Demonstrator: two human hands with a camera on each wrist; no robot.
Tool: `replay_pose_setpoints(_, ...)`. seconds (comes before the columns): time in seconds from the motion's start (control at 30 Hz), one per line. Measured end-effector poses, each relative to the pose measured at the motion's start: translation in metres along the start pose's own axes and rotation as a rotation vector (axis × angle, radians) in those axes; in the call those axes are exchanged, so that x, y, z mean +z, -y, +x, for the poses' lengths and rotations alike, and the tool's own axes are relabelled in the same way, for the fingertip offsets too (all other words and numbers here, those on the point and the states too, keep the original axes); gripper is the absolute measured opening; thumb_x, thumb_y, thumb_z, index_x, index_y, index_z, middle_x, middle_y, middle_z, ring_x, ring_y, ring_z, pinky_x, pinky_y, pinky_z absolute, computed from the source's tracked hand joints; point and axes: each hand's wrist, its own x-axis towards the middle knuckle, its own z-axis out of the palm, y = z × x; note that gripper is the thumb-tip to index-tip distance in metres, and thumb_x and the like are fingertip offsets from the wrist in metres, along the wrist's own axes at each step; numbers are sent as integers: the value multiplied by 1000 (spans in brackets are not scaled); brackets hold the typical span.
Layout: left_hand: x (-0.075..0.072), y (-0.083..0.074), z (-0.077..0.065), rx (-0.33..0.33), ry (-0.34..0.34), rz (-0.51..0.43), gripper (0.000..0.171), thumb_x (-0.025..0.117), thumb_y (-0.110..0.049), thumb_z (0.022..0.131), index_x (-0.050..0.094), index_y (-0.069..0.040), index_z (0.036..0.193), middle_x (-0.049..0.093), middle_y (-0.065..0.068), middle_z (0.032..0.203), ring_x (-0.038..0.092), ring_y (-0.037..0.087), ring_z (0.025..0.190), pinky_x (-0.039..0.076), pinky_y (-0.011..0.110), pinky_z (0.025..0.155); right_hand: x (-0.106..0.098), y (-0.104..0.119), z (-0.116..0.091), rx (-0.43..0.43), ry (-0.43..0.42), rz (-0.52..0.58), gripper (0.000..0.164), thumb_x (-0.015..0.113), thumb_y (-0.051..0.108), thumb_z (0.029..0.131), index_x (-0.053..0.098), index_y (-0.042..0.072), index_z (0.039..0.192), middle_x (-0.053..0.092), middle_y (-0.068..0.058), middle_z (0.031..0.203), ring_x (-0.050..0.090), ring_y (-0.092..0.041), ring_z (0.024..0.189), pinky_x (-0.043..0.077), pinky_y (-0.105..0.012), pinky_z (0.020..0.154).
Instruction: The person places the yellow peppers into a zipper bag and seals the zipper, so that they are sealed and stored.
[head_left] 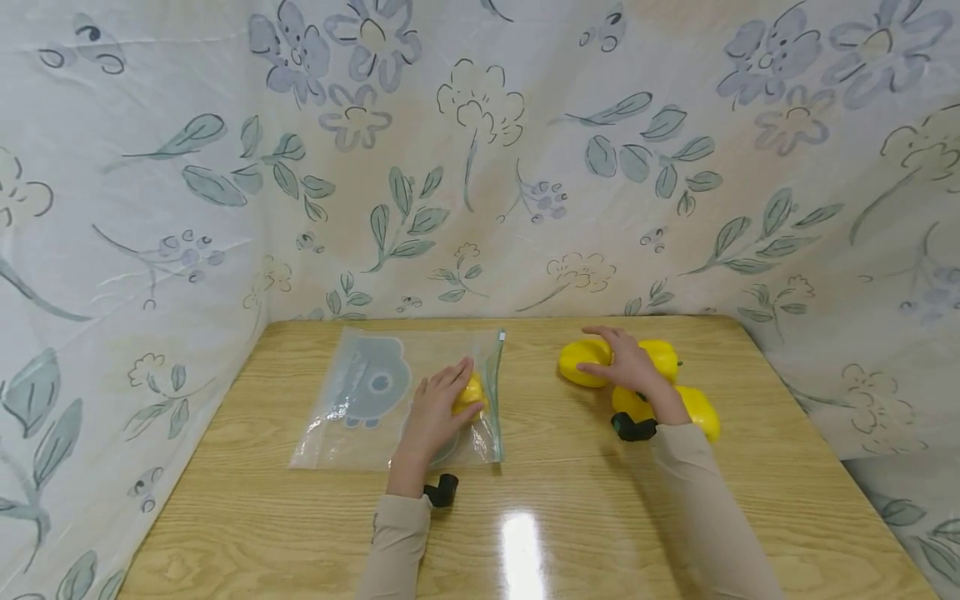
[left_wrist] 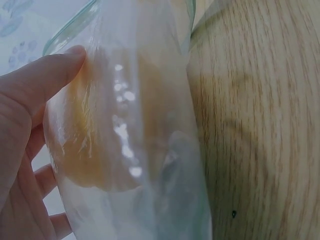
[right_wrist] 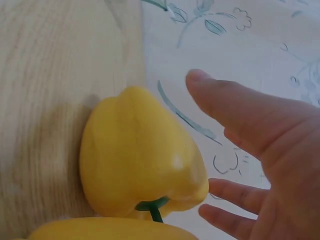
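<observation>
A yellow bell pepper [head_left: 472, 392] lies inside a clear zip bag [head_left: 315, 437] near its green-edged opening. My left hand [head_left: 435, 412] grips this pepper through the plastic; in the left wrist view the thumb [left_wrist: 55, 75] is on the near side and the fingers reach behind the bag [left_wrist: 170, 215]. To the right, several yellow bell peppers are grouped on the table. My right hand [head_left: 626, 367] hovers with spread fingers over the leftmost pepper [head_left: 576, 363]. In the right wrist view, a yellow bell pepper [right_wrist: 135, 155] with a green stem sits beside the spread thumb and fingers.
Other peppers lie close by: one behind the right hand [head_left: 662, 358], one under the wrist [head_left: 630, 403] and one beside the forearm [head_left: 701, 412]. The wooden table [head_left: 262, 533] meets a floral cloth [head_left: 480, 233] at the back and sides. Each wrist carries a black camera [head_left: 444, 490].
</observation>
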Motion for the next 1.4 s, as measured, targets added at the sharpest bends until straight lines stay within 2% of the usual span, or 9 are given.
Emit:
replay_pose_setpoints(0.23, 1, 0, 0, 11, -4, 1, 70, 58, -47, 87, 31, -18, 145, 34, -2, 149, 34, 30, 133, 21, 61, 107, -6, -6, 5, 21, 77, 84, 74, 70, 35, 81, 34, 13, 142, 28, -23, 146, 25, -45, 132, 23, -64, 103)
replay_pose_setpoints(0.43, 1, 0, 0, 11, -6, -15, 71, 58, -47, 87, 31, -19, 146, 34, -2, 148, 34, 30, 133, 20, 61, 107, -10, -11, 8, 37, 152, 148, 74, 72, 26, 81, 33, 11, 142, 26, -26, 145, 26, -47, 130, 23, -64, 103)
replay_pose_setpoints(0.57, 1, 1, 0, 12, -6, -16, 71, 58, -47, 87, 29, -19, 146, 34, -2, 149, 34, 31, 134, 20, 61, 107, -11, -12, 8, 47, 173, 182, 75, 73, 21, 80, 33, 9, 142, 26, -27, 145, 27, -48, 129, 22, -64, 103)
replay_pose_setpoints(0.87, -1, 0, 1, 15, 2, -11, 70, 59, -43, 88, 29, -20, 146, 34, -1, 149, 33, 30, 134, 20, 60, 108, -5, -15, 10, 63, 153, 195, 71, 74, 16, 78, 37, 7, 138, 33, -22, 143, 35, -42, 123, 28, -60, 102)
replay_pose_setpoints(1.07, -1, -1, 1, 10, 1, -11, 69, 58, -44, 88, 29, -21, 146, 33, -2, 149, 33, 30, 134, 20, 60, 108, -6, -15, 6, 72, 126, 188, 66, 72, 17, 80, 40, 10, 137, 35, -20, 142, 35, -41, 122, 28, -59, 102)
replay_pose_setpoints(1.4, 1, 0, 0, 16, -8, -11, 69, 58, -45, 88, 30, -20, 146, 33, -2, 149, 33, 30, 134, 20, 60, 108, -6, -11, 5, 31, 67, 173, 66, 73, 22, 79, 41, 11, 136, 39, -19, 140, 37, -40, 123, 32, -58, 100)
